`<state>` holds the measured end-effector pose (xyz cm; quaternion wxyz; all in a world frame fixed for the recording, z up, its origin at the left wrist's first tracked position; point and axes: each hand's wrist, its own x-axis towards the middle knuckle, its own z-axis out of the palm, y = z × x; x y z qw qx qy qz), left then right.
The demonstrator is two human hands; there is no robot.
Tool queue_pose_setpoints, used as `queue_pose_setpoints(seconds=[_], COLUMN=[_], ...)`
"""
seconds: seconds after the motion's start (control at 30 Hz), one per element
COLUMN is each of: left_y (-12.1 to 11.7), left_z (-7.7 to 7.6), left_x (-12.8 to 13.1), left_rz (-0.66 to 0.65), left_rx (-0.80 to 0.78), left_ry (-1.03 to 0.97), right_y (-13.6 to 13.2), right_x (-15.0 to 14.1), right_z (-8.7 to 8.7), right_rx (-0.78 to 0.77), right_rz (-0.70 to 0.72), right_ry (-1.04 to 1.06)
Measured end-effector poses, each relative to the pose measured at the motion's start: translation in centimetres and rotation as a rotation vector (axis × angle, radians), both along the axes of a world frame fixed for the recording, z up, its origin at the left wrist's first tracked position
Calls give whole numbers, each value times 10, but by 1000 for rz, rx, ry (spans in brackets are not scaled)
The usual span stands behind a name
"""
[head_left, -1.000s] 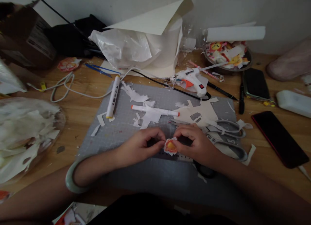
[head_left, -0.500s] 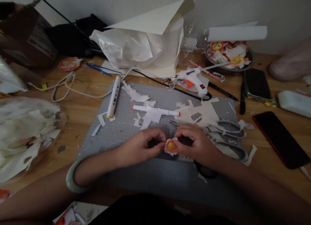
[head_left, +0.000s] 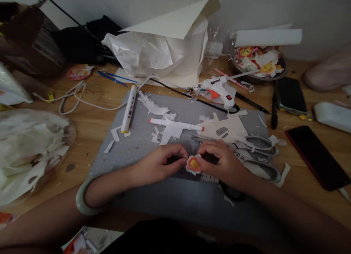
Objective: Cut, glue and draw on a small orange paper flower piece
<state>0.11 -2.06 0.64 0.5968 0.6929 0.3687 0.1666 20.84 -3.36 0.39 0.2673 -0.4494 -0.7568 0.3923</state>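
Holds a small paper flower (head_left: pixel 193 165), ragged white at the edge, orange-red inside and yellow at the centre, over the grey cutting mat (head_left: pixel 153 206); take it as the hub of the dial, with twelve pointing away from the body. Pinches it at three o'clock with the right hand (head_left: pixel 226 164), thumb against its front, other fingers curled. Meets it at nine o'clock with the left hand (head_left: pixel 157 163), thumb and forefinger brought tip to tip at the rim; cannot tell of any paper caught between them. Wears a pale bangle (head_left: pixel 81 197) on the left wrist. Shows part of a ruler (head_left: pixel 207 176) just beyond the flower toward four. Has a slim marker (head_left: pixel 175 124) with orange ends at eleven, resting on white paper scraps (head_left: pixel 169 132), and a thick marker (head_left: pixel 128 109) with yellow ends between ten and eleven. Has cream cut paper (head_left: pixel 236 126) toward one to two, with grey-handled scissors (head_left: pixel 260 168) near three and a red-edged phone (head_left: pixel 318 157) well apart at three. Keeps the white glue gun (head_left: pixel 219 89) between twelve and one, a bowl of paper pieces (head_left: pixel 281 72) farther off near one, and a clear bag of scraps (head_left: pixel 33 151) at nine.
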Motion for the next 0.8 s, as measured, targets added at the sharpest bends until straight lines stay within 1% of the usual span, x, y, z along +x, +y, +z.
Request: queue_pose_setpoints(seconds=[0.23,0.5,0.8], left_y=[0,0,-2], left_z=[-1,-2,1], left_x=[0,0,1], left_rz=[-18,-17,2], left_rx=[54,26,33], left_ry=[32,52,77], right_y=[0,0,0], right_x=[-1,-1,-1], right_z=[-2,1,0], right_rx=[31,7,-1], right_rz=[13,36,46], right_ry=[-6,-65,-71])
